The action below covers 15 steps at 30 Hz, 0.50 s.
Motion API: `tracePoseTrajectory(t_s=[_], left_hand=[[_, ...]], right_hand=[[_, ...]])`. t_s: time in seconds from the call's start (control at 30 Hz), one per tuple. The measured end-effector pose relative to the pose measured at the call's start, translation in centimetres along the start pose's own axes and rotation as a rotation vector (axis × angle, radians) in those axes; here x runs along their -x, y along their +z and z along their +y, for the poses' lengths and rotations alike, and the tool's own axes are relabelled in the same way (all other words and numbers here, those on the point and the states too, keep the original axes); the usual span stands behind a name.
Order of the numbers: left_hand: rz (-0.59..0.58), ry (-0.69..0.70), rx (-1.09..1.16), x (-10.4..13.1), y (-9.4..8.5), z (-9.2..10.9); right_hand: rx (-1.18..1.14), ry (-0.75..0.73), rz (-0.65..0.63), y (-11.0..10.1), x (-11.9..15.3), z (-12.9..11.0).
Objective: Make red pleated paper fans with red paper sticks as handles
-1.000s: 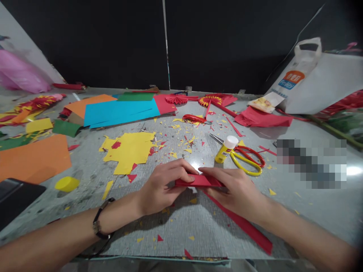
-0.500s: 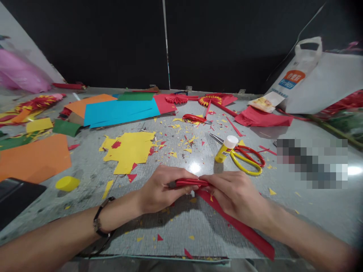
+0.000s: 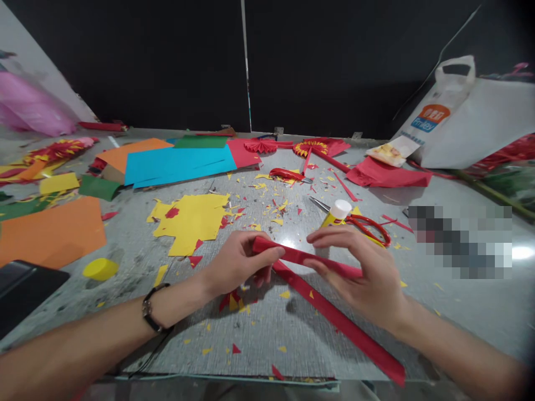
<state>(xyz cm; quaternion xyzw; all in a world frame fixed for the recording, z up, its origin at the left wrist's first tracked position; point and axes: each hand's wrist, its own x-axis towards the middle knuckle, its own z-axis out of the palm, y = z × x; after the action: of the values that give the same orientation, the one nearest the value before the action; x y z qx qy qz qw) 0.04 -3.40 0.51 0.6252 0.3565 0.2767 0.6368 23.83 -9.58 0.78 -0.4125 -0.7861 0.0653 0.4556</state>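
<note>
Head view, close, facing forward (and down)

"What's at the back?"
"A blue sheet (image 3: 179,166), with a green sheet (image 3: 200,142) along its far edge"
"And on the right?"
"A white carrier bag (image 3: 480,128) with an orange and blue logo (image 3: 431,117), a printed packet (image 3: 392,152) just in front"
"The left?"
"An orange sheet (image 3: 54,231), a round yellow piece (image 3: 100,269) near a black flat object (image 3: 27,295), and farther back a pink bag (image 3: 31,106)"
</note>
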Motion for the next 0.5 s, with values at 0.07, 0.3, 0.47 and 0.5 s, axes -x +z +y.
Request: tracePoseTrajectory(t_s=[0.07,0.3,0.47,0.5], left_hand=[[-0.002,-0.004,0.054,-0.2,-0.12,-0.08],[-0.022,-0.002,0.133,-0.28,-0.07,0.15],[-0.037,0.017,0.137,-0.42,-0.2,-0.18],[-0.046,0.019,0.137,-0.47,-0.22,-0.26]], right_hand=[[-0.032,-0.012,-0.001,-0.11,-0.08,0.0],[-0.043,0.119,-0.033,0.24,0.43,0.47],[-0.002,0.121,-0.054,-0.06,0.28,0.22],[0.002,0.109,-0.061,-0.08,0.22,0.18]])
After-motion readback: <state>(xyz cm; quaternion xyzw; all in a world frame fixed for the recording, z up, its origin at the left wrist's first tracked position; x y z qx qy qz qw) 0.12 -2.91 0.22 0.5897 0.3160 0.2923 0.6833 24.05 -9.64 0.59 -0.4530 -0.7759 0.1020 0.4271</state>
